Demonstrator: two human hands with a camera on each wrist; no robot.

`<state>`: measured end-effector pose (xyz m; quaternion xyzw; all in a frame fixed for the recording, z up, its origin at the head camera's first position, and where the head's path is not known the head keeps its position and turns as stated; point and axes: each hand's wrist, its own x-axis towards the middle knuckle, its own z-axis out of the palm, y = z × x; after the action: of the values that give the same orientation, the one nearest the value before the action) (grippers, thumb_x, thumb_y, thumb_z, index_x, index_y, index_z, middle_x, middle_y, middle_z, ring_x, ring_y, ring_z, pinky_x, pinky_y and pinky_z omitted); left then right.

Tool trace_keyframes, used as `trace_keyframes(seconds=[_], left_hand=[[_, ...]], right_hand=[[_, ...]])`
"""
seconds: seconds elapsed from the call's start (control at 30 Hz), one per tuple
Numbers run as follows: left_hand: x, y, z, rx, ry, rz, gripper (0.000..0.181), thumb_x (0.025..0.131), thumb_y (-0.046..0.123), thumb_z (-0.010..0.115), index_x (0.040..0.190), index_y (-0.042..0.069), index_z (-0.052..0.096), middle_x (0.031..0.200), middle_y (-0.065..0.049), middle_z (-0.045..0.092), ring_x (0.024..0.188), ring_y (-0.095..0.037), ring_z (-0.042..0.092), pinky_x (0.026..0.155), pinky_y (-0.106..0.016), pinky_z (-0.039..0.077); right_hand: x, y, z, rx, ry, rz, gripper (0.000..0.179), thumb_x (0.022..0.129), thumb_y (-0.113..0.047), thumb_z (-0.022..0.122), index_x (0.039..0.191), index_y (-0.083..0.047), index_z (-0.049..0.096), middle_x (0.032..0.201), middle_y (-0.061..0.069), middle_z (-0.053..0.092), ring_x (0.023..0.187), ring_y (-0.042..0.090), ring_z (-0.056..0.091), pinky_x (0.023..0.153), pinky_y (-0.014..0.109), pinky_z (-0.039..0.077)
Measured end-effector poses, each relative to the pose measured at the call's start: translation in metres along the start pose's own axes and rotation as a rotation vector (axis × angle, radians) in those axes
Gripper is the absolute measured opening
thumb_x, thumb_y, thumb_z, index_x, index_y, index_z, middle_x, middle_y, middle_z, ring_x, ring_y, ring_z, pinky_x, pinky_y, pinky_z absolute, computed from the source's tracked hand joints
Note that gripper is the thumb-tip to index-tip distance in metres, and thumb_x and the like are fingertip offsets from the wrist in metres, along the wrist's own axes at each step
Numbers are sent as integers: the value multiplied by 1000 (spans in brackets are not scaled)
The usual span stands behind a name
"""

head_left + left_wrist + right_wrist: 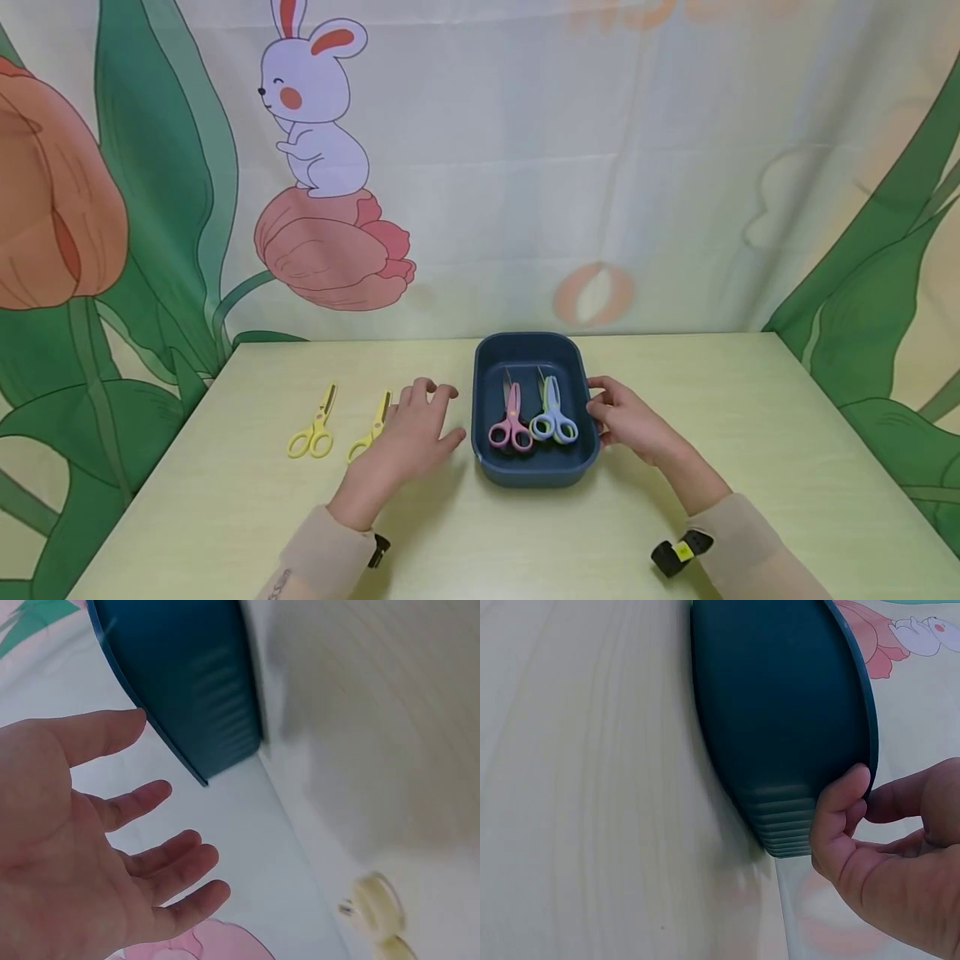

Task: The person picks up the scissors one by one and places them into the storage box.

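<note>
A dark blue plastic tray (pixel 536 475) stands on the table with scissors in it. Pink-handled scissors (pixel 512 417) lie on its left side, and light blue-handled scissors (pixel 553 417) partly cover a green pair to their right. My right hand (pixel 633 421) grips the tray's right rim, its thumb against the outer wall in the right wrist view. To the left of the tray, my left hand (pixel 412 429) hovers with spread fingers, holding nothing. Yellow scissors (pixel 371 437) lie partly hidden behind that hand, and another yellow pair (pixel 313 429) lies farther left.
The pale wooden table (pixel 225 500) meets a printed curtain (pixel 487 167) along its back edge. Dark wrist straps sit at both sleeves, the right one (pixel 681 552) with a yellow patch.
</note>
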<state>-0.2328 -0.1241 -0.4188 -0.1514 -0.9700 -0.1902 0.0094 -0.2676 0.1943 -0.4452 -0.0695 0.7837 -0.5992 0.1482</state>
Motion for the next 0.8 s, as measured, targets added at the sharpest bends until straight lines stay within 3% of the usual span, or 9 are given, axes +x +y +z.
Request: trace_keyframes(seconds=[0.47,0.63,0.8], left_hand=[[-17,-38,-3,23,-61,-95,54,99,19,67,144,1,43,145,-33,32,134,-50,33,101,-66,33],[-19,-52,-1,45,-73,-133,57,96,17,68,144,-1,43,141,-34,33,129,-51,33,98,-66,34],[-22,-57,-4,76,-112,-165,57,92,14,69,142,0,44,131,-32,38,119,-48,39,90,-63,39]], right_hand=[[0,-1,0,-14,-6,7,48,106,-5,43,150,9,30,104,21,50,79,23,52,63,33,53],[0,-1,0,-11,-7,1,48,105,-4,43,149,10,31,103,19,50,78,22,52,62,33,52],[1,0,0,-10,-6,1,47,106,-3,42,150,10,31,102,19,50,78,22,53,61,32,52]])
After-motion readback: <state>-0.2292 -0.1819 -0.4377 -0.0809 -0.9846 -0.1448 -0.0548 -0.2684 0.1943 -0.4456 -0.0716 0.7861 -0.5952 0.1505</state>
